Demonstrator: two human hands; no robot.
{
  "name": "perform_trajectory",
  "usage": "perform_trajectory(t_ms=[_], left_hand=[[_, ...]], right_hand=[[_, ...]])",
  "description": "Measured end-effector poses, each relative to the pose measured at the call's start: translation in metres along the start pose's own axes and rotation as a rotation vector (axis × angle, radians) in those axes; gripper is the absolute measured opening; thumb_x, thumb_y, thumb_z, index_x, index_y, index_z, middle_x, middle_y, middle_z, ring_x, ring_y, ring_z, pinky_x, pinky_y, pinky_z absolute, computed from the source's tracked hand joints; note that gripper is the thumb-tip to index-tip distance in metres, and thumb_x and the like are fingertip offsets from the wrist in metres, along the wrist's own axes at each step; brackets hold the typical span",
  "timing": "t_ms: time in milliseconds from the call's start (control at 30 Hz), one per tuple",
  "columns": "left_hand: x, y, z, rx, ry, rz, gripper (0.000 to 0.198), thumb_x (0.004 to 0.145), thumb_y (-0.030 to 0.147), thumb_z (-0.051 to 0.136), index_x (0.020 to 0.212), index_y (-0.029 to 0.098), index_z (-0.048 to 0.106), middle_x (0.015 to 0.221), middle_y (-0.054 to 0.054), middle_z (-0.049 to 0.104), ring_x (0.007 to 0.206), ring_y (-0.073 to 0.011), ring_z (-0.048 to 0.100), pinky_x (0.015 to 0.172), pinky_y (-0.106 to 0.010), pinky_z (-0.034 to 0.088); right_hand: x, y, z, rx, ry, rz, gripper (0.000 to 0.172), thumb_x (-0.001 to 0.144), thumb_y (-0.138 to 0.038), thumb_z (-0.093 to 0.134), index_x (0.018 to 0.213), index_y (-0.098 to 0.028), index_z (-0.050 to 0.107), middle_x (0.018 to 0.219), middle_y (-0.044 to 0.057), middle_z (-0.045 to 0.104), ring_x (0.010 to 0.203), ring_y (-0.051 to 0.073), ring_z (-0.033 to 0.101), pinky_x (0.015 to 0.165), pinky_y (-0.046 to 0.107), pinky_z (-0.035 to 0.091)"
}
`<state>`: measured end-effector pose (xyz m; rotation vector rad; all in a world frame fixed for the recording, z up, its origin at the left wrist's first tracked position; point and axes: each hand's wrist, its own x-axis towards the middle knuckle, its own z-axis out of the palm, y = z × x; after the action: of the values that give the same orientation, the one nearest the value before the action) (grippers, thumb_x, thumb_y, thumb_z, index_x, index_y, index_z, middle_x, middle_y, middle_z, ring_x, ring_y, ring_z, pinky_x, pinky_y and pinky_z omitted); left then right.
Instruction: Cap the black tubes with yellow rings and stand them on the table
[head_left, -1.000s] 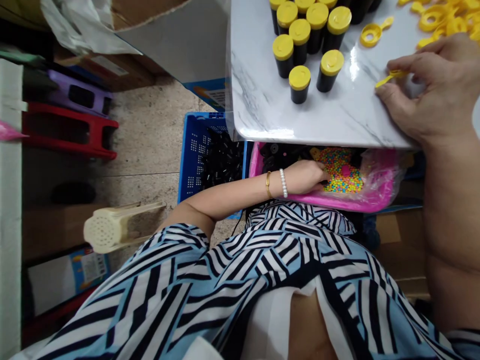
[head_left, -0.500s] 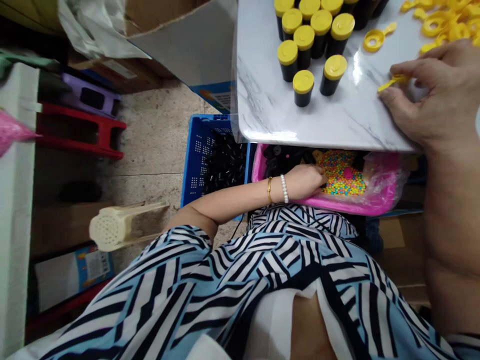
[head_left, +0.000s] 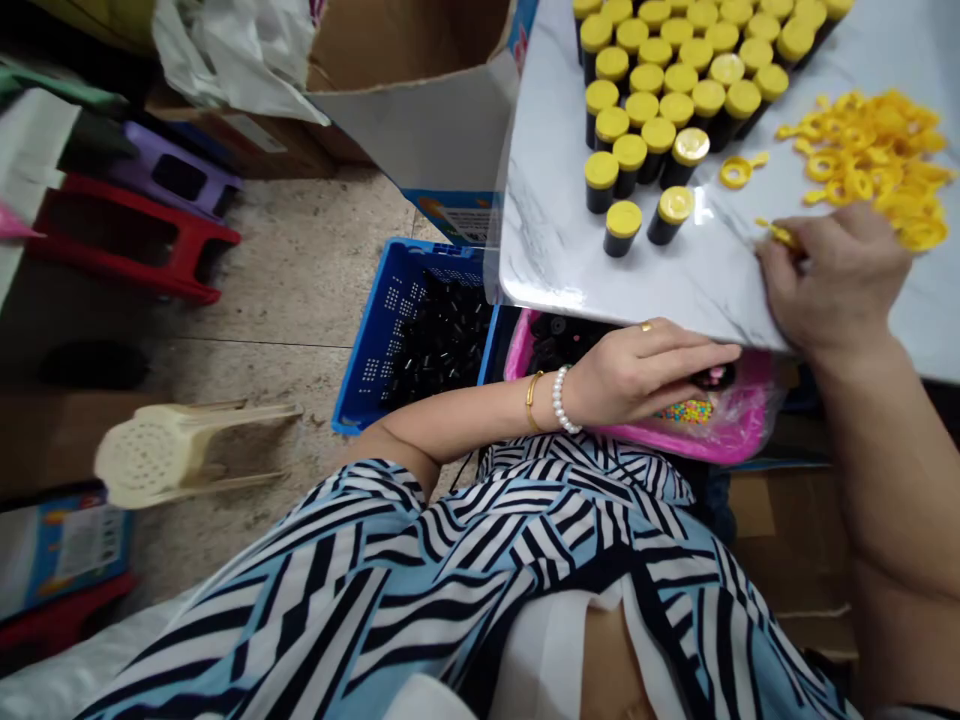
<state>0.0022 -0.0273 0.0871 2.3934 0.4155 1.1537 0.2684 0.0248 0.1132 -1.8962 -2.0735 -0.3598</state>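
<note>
My left hand (head_left: 645, 370) is below the table edge, over a pink tray (head_left: 742, 440) of small coloured beads (head_left: 686, 410). Its fingers are closed round a black tube (head_left: 714, 377), whose end pokes out past the fingertips. My right hand (head_left: 832, 280) rests on the white marble table (head_left: 555, 250) and pinches a yellow ring cap (head_left: 780, 235) between thumb and forefinger. Several black tubes with yellow lids (head_left: 660, 100) stand in rows at the back of the table. A loose pile of yellow ring caps (head_left: 877, 150) lies just beyond my right hand.
A blue crate (head_left: 367, 350) of empty black tubes sits on the floor left of the tray. An open cardboard box (head_left: 420, 90) stands behind it. Red (head_left: 127, 240) and purple (head_left: 172, 175) stools and a tipped beige stool (head_left: 172, 450) lie to the left.
My left hand has lifted out of the beads and now holds a black tube higher and further right. The view has tilted up, showing more capped tubes. My right hand stays on the cap.
</note>
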Motion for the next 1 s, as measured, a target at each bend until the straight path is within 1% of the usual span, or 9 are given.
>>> perform_trajectory(t_ms=[67, 133, 267, 433, 533, 600, 667, 767, 1000], left_hand=[[0.018, -0.002, -0.003, 0.054, 0.007, -0.020, 0.035, 0.108, 0.030, 0.049, 0.140, 0.020, 0.060, 0.128, -0.007, 0.073, 0.119, -0.0125, 0.068, 0.107, -0.030, 0.055], [0.031, -0.010, -0.002, 0.105, -0.006, -0.084, 0.035, 0.108, 0.028, 0.048, 0.140, 0.021, 0.061, 0.128, -0.007, 0.073, 0.119, -0.0135, 0.068, 0.107, -0.032, 0.055], [0.039, -0.026, 0.006, 0.150, -0.014, -0.189, 0.033, 0.102, 0.022, 0.057, 0.134, 0.017, 0.062, 0.122, -0.008, 0.075, 0.114, -0.0171, 0.069, 0.103, -0.034, 0.057], [0.034, -0.027, 0.007, 0.073, 0.061, -0.222, 0.044, 0.098, 0.028, 0.066, 0.138, 0.012, 0.057, 0.122, -0.010, 0.074, 0.112, -0.0178, 0.069, 0.102, -0.032, 0.056], [0.035, -0.025, 0.006, 0.058, 0.108, -0.265, 0.044, 0.096, 0.035, 0.070, 0.132, 0.012, 0.061, 0.118, -0.011, 0.073, 0.110, -0.0182, 0.069, 0.101, -0.032, 0.055], [0.038, -0.024, 0.008, 0.097, 0.118, -0.299, 0.035, 0.095, 0.036, 0.072, 0.121, 0.013, 0.067, 0.114, -0.010, 0.073, 0.109, -0.0196, 0.068, 0.100, -0.034, 0.055], [0.041, -0.024, 0.009, 0.134, 0.122, -0.315, 0.032, 0.094, 0.037, 0.073, 0.116, 0.014, 0.069, 0.110, -0.010, 0.072, 0.107, -0.0207, 0.067, 0.098, -0.035, 0.055], [0.042, -0.023, 0.010, 0.156, 0.118, -0.315, 0.032, 0.094, 0.038, 0.073, 0.116, 0.014, 0.070, 0.108, -0.009, 0.071, 0.103, -0.0210, 0.065, 0.096, -0.035, 0.054], [0.046, -0.019, 0.006, 0.170, 0.045, -0.339, 0.031, 0.098, 0.039, 0.067, 0.114, 0.013, 0.072, 0.101, -0.009, 0.069, 0.099, -0.0216, 0.063, 0.093, -0.035, 0.052]], right_hand=[[0.004, 0.001, -0.010, -0.096, -0.067, -0.078, 0.045, 0.101, -0.041, 0.049, 0.137, -0.019, 0.066, 0.113, 0.014, 0.070, 0.102, 0.022, 0.062, 0.081, 0.034, 0.042], [0.011, 0.005, -0.022, -0.145, -0.140, -0.142, 0.040, 0.097, -0.036, 0.052, 0.129, -0.020, 0.069, 0.110, 0.012, 0.072, 0.095, 0.021, 0.064, 0.074, 0.031, 0.037], [0.022, 0.019, -0.043, -0.051, -0.308, 0.005, 0.024, 0.081, -0.035, 0.071, 0.100, -0.021, 0.075, 0.089, 0.005, 0.074, 0.077, 0.017, 0.060, 0.068, 0.029, 0.033], [0.008, 0.018, -0.054, 0.673, -0.304, 0.326, 0.029, 0.075, -0.042, 0.083, 0.093, -0.021, 0.075, 0.089, 0.001, 0.073, 0.072, 0.010, 0.061, 0.071, 0.025, 0.046], [-0.005, -0.001, -0.053, 1.214, -0.264, 0.580, 0.037, 0.063, -0.038, 0.092, 0.088, -0.019, 0.073, 0.081, 0.000, 0.069, 0.066, 0.008, 0.062, 0.063, 0.021, 0.050], [-0.011, -0.019, -0.052, 1.408, -0.304, 0.714, 0.040, 0.058, -0.037, 0.095, 0.085, -0.018, 0.072, 0.076, 0.000, 0.067, 0.063, 0.009, 0.063, 0.059, 0.020, 0.051], [-0.014, -0.035, -0.051, 1.450, -0.352, 0.782, 0.042, 0.056, -0.037, 0.096, 0.083, -0.017, 0.072, 0.079, 0.001, 0.070, 0.061, 0.008, 0.062, 0.055, 0.018, 0.051], [-0.019, -0.050, -0.050, 1.330, -0.298, 0.753, 0.038, 0.061, -0.035, 0.096, 0.085, -0.017, 0.073, 0.087, 0.003, 0.074, 0.058, 0.004, 0.056, 0.052, 0.015, 0.046], [-0.028, -0.049, -0.052, 1.253, -0.327, 0.704, 0.032, 0.068, -0.032, 0.092, 0.084, -0.018, 0.069, 0.082, 0.001, 0.072, 0.059, 0.006, 0.057, 0.054, 0.017, 0.048]])
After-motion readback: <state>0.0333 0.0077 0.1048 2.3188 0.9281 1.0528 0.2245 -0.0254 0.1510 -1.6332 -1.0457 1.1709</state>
